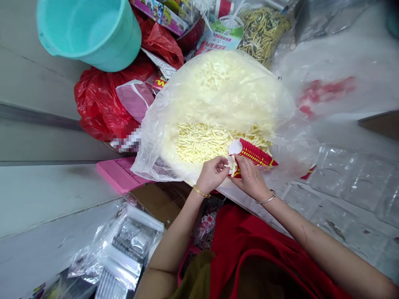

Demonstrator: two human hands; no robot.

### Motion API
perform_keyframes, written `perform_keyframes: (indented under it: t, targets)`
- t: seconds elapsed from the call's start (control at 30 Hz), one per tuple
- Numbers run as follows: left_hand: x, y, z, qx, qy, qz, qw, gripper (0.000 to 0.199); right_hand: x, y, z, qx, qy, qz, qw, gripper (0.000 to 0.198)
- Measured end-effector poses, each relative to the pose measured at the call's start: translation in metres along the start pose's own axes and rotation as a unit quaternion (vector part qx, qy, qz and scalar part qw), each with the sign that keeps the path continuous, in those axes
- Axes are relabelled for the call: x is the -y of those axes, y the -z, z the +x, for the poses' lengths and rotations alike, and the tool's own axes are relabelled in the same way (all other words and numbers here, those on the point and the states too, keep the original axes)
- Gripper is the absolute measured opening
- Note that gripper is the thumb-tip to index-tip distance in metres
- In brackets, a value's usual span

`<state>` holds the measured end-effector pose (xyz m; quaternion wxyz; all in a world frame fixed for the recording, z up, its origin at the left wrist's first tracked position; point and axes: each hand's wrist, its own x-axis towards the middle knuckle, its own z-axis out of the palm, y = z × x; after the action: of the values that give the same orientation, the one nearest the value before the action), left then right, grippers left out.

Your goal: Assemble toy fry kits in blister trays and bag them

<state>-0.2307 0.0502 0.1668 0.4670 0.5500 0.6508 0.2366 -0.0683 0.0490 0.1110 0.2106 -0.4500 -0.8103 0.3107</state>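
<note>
A large clear plastic bag (218, 104) lies open, full of pale yellow fry-shaped sticks (199, 141). At its near edge my right hand (251, 176) is closed around a red fries carton (236, 172), mostly covered by the fingers. Several pale sticks show in the carton's mouth. My left hand (213, 174) pinches at that mouth, its fingertips on the pale sticks. Just beyond my right hand, a stack of nested red and yellow fries cartons (257, 153) rests on the bag, a white inner side facing left.
A turquoise bucket (124, 41) and red plastic bags (99, 104) stand at the far left. Nearer lies a pink plastic piece (120, 174). Clear plastic trays (333, 170) cover the right side. Clear-wrapped packages (124, 245) sit low on the left. A bag of golden cords (262, 33) lies behind.
</note>
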Motion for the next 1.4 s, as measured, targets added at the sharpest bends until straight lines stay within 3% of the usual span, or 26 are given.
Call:
perform_keyframes:
  t: [0.17, 0.3, 0.43, 0.5, 0.57, 0.63, 0.7, 0.73, 0.93, 1.0, 1.07, 1.17, 1.3, 1.4]
  targets:
    - [0.009, -0.011, -0.006, -0.017, -0.018, 0.015, 1.000, 0.004, -0.001, -0.002, -0.005, 0.020, 0.013, 0.008, 1.000, 0.068]
    - [0.009, -0.026, -0.010, -0.085, -0.031, 0.071, 0.993, 0.008, -0.002, -0.008, -0.009, 0.010, 0.016, 0.022, 1.000, 0.070]
    - [0.004, -0.024, -0.013, 0.027, -0.098, 0.104, 0.989, 0.019, -0.007, -0.011, -0.015, -0.012, 0.011, 0.041, 0.999, 0.067]
    - [0.006, -0.009, -0.010, 0.025, -0.112, 0.123, 0.986, 0.025, -0.010, -0.009, -0.017, -0.014, 0.005, 0.047, 0.999, 0.068]
    - [0.013, 0.013, -0.004, -0.042, -0.065, 0.204, 0.976, 0.027, -0.012, -0.006, -0.018, -0.016, -0.001, 0.051, 0.999, 0.071]
    - [0.026, 0.035, 0.006, -0.094, 0.035, 0.337, 0.936, 0.025, -0.014, -0.003, -0.017, -0.021, -0.003, 0.055, 0.998, 0.073]
    - [0.041, 0.050, 0.018, -0.084, 0.121, 0.420, 0.895, 0.024, -0.014, -0.002, -0.016, -0.025, -0.001, 0.057, 0.998, 0.073]
    - [0.047, 0.056, 0.023, -0.072, 0.144, 0.424, 0.891, 0.022, -0.015, -0.001, -0.015, -0.025, 0.001, 0.058, 0.998, 0.073]
    - [0.071, 0.071, 0.044, -0.062, 0.115, 0.316, 0.940, 0.001, -0.014, 0.000, -0.014, -0.030, -0.003, 0.062, 0.998, 0.074]
    - [0.073, 0.075, 0.048, -0.090, 0.104, 0.218, 0.966, 0.008, -0.014, 0.001, -0.013, -0.031, -0.008, 0.064, 0.997, 0.074]
    - [0.075, 0.077, 0.051, -0.129, 0.108, 0.051, 0.984, 0.014, -0.014, 0.001, -0.011, -0.029, -0.011, 0.063, 0.998, 0.074]
    - [0.075, 0.077, 0.053, -0.150, 0.134, -0.160, 0.966, 0.021, -0.014, 0.001, -0.009, -0.022, -0.012, 0.057, 0.998, 0.073]
    - [0.065, 0.078, 0.048, -0.140, 0.157, -0.238, 0.948, 0.023, -0.014, 0.001, -0.006, -0.021, -0.010, 0.051, 0.998, 0.074]
    - [0.046, 0.077, 0.038, -0.062, 0.141, -0.302, 0.941, 0.022, -0.011, 0.000, -0.001, -0.024, -0.009, 0.048, 0.999, 0.075]
